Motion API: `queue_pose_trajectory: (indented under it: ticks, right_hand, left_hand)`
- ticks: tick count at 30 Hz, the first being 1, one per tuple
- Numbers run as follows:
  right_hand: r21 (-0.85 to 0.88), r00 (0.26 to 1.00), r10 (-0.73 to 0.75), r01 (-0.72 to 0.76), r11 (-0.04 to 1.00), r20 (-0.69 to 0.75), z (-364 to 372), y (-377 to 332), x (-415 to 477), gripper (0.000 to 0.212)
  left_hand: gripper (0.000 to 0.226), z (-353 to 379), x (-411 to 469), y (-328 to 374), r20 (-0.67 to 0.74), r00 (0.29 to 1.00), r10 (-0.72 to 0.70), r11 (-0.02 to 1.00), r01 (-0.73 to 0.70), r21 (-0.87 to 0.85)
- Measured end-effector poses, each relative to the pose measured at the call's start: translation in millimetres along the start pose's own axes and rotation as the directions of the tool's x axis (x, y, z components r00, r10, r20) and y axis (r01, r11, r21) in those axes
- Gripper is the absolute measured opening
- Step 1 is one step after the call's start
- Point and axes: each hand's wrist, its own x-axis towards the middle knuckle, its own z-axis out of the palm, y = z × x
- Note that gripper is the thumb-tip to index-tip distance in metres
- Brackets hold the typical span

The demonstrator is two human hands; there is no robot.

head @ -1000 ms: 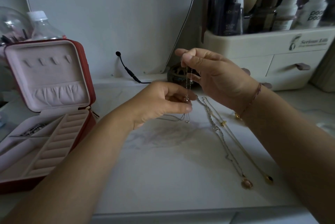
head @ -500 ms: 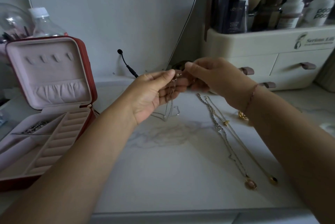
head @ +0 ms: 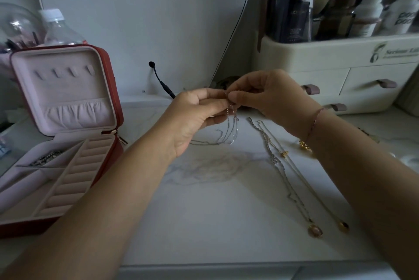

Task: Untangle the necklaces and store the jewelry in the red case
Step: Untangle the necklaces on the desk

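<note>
A thin silver necklace [head: 230, 130] hangs in loops between my hands above the white marble tabletop [head: 204, 211]. My left hand [head: 192, 118] pinches the chain at its top, and my right hand [head: 265, 96] pinches it right beside the left fingertips. Two more necklaces lie stretched on the table to the right: a silver chain [head: 286, 180] with a pink oval pendant and a pale chain [head: 303, 177] with a gold pendant. The red case [head: 108, 89] stands open at the left, pink inside, with a dark chain [head: 45, 158] in one compartment.
A cream cosmetics organizer [head: 340, 69] with drawers and bottles fills the back right. A black cable plug [head: 162, 81] sticks out at the wall. A plastic bottle [head: 59, 28] stands behind the case. A gold earring [head: 305, 145] lies by my right wrist.
My hands came together and rose slightly; the left hand turned from under the chain to pinch it beside the right fingers. The chain's loops were gathered up higher off the table.
</note>
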Motion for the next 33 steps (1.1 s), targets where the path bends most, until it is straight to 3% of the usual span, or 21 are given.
queue_pose_trajectory:
  ticks: [4,12,15,19,22,26,33]
  right_hand:
    - [0.017,1.000,0.015,-0.015,1.000,0.009,-0.7,1.3,0.4,0.007]
    - [0.081,0.999,0.045,-0.046,0.996,0.017,-0.4,3.3,2.1,0.017]
    - [0.105,0.998,0.056,-0.058,0.993,0.022,-0.7,3.0,2.2,0.020]
    - [0.278,0.994,0.089,-0.104,0.955,0.064,-2.4,2.9,3.5,0.016]
    - [0.376,0.988,0.109,-0.142,0.916,0.106,-1.8,2.3,3.6,0.014]
    - [0.387,0.984,0.102,-0.152,0.909,0.148,-2.4,0.1,2.3,0.014]
    - [0.363,0.981,0.095,-0.150,0.920,0.167,-1.1,-0.4,1.6,0.012]
  left_hand:
    - [0.011,-1.6,1.3,0.9,-0.094,0.995,0.034,0.996,-0.026,0.086]
    - [0.022,-0.6,2.8,1.7,-0.174,0.983,0.062,0.995,-0.048,0.083]
    - [0.027,0.4,2.0,2.0,-0.149,0.986,0.072,0.993,-0.057,0.101]
    - [0.032,2.6,1.7,1.3,-0.079,0.997,0.025,0.999,-0.022,0.042]
    - [0.024,2.3,1.7,2.0,-0.037,0.999,-0.003,1.000,0.003,0.012]
    - [0.007,-1.1,0.5,1.3,0.006,1.000,0.020,0.997,-0.020,0.069]
    - [0.006,-1.3,2.1,0.6,0.038,0.999,-0.039,0.999,0.040,-0.027]
